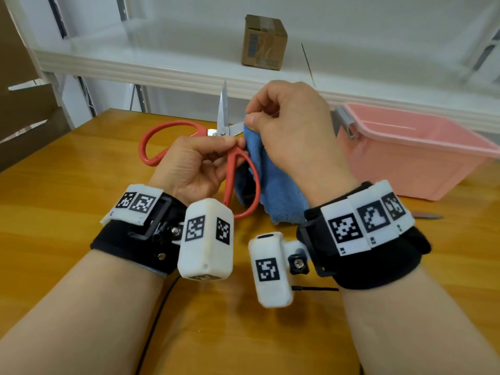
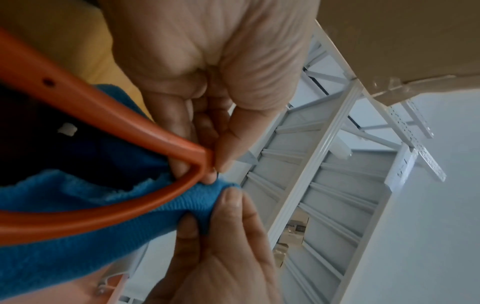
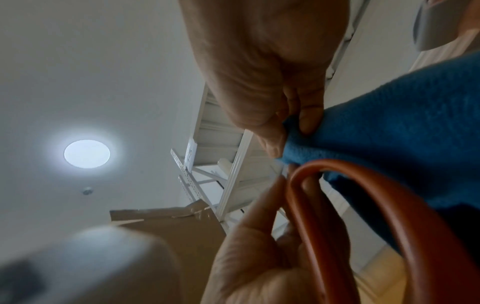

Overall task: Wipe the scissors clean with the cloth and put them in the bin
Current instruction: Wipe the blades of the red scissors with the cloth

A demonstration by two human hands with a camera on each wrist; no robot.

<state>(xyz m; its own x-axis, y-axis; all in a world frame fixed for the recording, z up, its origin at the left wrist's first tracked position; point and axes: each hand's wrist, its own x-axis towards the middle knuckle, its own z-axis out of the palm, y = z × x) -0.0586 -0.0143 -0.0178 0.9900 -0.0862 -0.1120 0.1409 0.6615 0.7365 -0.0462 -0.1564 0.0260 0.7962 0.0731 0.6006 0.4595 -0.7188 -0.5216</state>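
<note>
Red-handled scissors [image 1: 232, 169] are held above the wooden table [image 1: 67, 185] with their steel blades spread apart, one pointing up. My left hand [image 1: 200, 161] grips them by the handle loop [image 2: 124, 127] just below the pivot. My right hand [image 1: 286, 128] pinches a blue cloth [image 1: 273, 182] around the sideways blade, whose outer part is hidden inside the fold. The cloth [image 3: 394, 131] hangs down behind the red loop [image 3: 363, 205]. A pink bin [image 1: 422, 155] stands empty on the table to the right.
A white shelf [image 1: 162, 58] runs across behind the table with a small cardboard box [image 1: 263, 41] on it. Brown cardboard [image 1: 24, 104] stands at the left. A thin metal piece [image 1: 427, 216] lies in front of the bin. Black cables trail near the table's front.
</note>
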